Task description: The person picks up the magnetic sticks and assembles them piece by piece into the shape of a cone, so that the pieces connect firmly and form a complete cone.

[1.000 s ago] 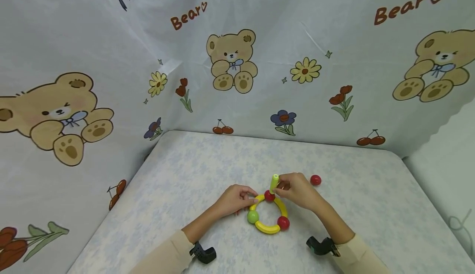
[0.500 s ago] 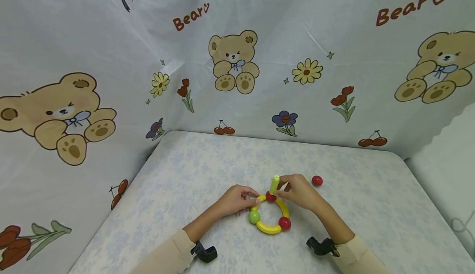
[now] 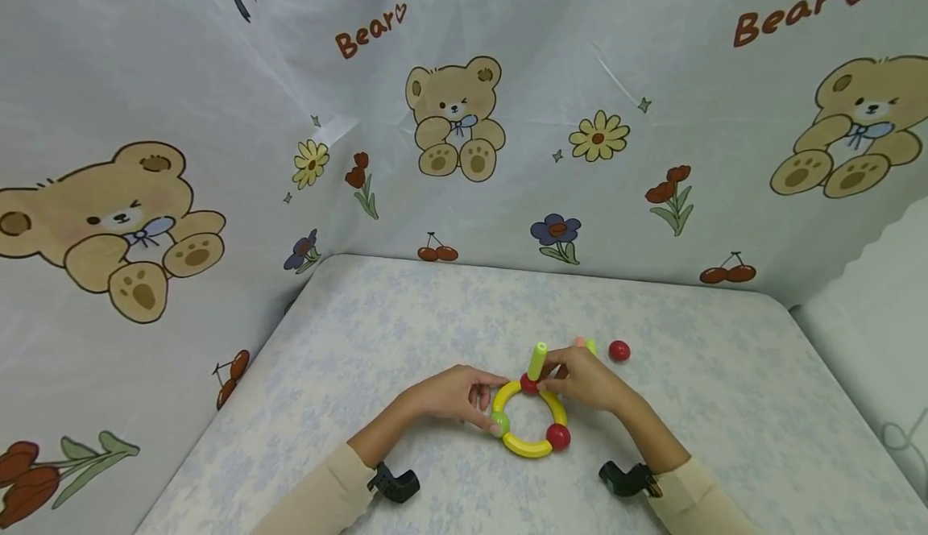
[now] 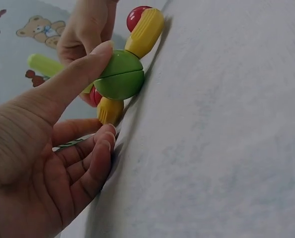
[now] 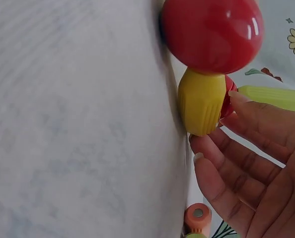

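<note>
Steadying a flat-lying ring of curved yellow plastic rods and glossy coloured balls on the pale, blue-mottled bench, a person works with both hands at its far side. A straight lime-green plastic rod rises from the far glossy red ball, leaning slightly to the right.

The left hand spans the ring's left side, probably so that the joined pieces do not slide or turn. Its thumb lies against the two-halved green ball, while the index finger reaches to the left curved yellow rod; these two fingers are spread well apart, and the others bend loosely just above the bench.

The right hand has its thumb and index finger clamped on the far red ball, close to the foot of the lime-green rod, seemingly to support that joint low down where it would tip. Its remaining fingers curl beneath and hold nothing visible.

A second glossy red ball sits in the ring's right side. Beyond the right hand lie a loose red ball and a partly hidden orange piece with a round grey end.
</note>
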The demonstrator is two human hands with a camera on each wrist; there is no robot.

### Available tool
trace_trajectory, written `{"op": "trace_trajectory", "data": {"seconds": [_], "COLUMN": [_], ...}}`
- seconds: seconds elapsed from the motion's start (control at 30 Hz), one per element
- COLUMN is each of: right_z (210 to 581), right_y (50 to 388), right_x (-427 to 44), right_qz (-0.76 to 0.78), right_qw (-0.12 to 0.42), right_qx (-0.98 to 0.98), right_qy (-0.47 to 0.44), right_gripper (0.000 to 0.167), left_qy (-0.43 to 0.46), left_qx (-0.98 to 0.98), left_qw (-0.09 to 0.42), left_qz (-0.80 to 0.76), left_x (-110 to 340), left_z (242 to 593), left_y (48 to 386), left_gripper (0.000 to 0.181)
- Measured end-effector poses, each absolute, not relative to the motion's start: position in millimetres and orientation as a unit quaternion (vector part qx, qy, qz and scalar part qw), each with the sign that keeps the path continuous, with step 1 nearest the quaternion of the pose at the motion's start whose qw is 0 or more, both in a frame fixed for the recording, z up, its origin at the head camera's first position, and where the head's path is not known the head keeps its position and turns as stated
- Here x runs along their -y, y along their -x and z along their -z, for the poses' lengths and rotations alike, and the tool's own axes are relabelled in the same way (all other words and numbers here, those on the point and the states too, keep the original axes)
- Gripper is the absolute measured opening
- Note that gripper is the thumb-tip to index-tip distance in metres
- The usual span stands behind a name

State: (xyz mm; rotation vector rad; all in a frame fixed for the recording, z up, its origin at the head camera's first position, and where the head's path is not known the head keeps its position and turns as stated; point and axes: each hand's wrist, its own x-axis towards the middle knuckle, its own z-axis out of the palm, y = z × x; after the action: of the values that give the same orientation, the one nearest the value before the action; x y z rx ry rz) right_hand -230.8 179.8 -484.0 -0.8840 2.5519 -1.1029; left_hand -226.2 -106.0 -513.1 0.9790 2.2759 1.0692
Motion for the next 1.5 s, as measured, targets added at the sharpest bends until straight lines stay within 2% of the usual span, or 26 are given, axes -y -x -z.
{"op": "trace_trajectory", "data": {"seconds": [0.23, 0.5, 0.67, 0.93, 1.2, 1.5], "right_z": [485.7, 489.8, 487.3, 487.7, 482.7, 478.9], "right_y": [233.5, 234.2, 233.9, 233.9, 233.6, 232.1], "right_x": [-182.4, -187.2, -192.0, -198.3, -199.9, -201.1], "right_qz": [0.379, 0.376, 0.377, 0.384, 0.373, 0.363], "right_qw": [0.12, 0.127, 0.138, 0.159, 0.166, 0.177], "right_qx": [-0.867, -0.873, -0.872, -0.865, -0.871, -0.872], "right_qy": [0.301, 0.284, 0.281, 0.283, 0.273, 0.278], "right_gripper": [0.012, 0.013, 0.013, 0.014, 0.016, 0.019], "left_qy": [-0.342, -0.311, -0.298, -0.284, -0.259, -0.233], "left_qx": [-0.822, -0.802, -0.797, -0.802, -0.807, -0.815], "left_qw": [0.225, 0.263, 0.269, 0.251, 0.224, 0.183], "left_qz": [-0.397, -0.437, -0.451, -0.462, -0.481, -0.498], "left_x": [106.1, 108.2, 109.4, 113.1, 117.0, 117.2], "left_z": [511.0, 511.9, 511.5, 515.7, 518.1, 523.1], "left_y": [226.3, 228.9, 228.8, 230.1, 232.9, 234.8], "left_gripper": [0.074, 0.069, 0.062, 0.048, 0.026, 0.022]}}
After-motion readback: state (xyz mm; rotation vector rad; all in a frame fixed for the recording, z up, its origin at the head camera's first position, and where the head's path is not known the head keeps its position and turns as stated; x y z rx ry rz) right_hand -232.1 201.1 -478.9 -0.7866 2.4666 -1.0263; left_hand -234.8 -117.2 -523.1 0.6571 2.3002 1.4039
